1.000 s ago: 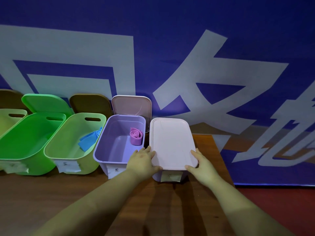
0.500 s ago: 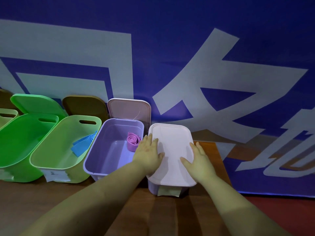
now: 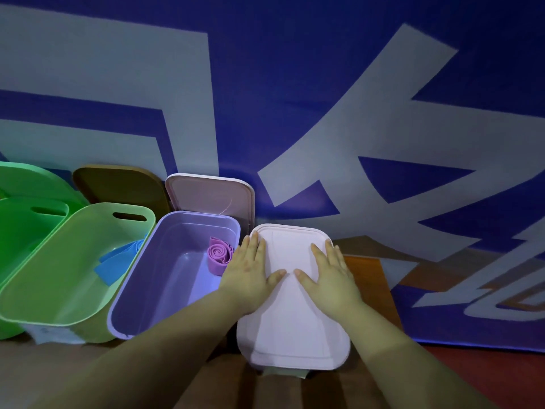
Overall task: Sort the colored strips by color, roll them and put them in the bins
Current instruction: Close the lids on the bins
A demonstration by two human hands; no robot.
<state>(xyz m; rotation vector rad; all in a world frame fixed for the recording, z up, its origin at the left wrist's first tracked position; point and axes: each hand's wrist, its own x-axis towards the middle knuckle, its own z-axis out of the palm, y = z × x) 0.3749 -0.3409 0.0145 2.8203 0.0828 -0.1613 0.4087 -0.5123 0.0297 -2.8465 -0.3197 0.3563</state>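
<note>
A pale pink lid [image 3: 292,320] covers the rightmost bin on the wooden table. My left hand [image 3: 249,273] lies flat on the lid's left side and my right hand [image 3: 330,276] lies flat on its right side, fingers straight, thumbs pointing toward each other. To the left stands an open purple bin [image 3: 153,290] with a rolled pink strip [image 3: 219,255] at its far right corner. A light green bin [image 3: 59,276] beyond it holds a blue strip [image 3: 118,261]. The covered bin's contents are hidden.
A brighter green bin [image 3: 20,231] sits at the far left. Open lids lean on the blue banner behind: pink [image 3: 211,196], brown [image 3: 121,184] and green [image 3: 32,178]. The table's right edge [image 3: 389,293] runs close to the covered bin, with red floor beyond.
Both hands slid from the lid's near corners up onto its top and now lie flat farther back. The view tipped closer over the bins.
</note>
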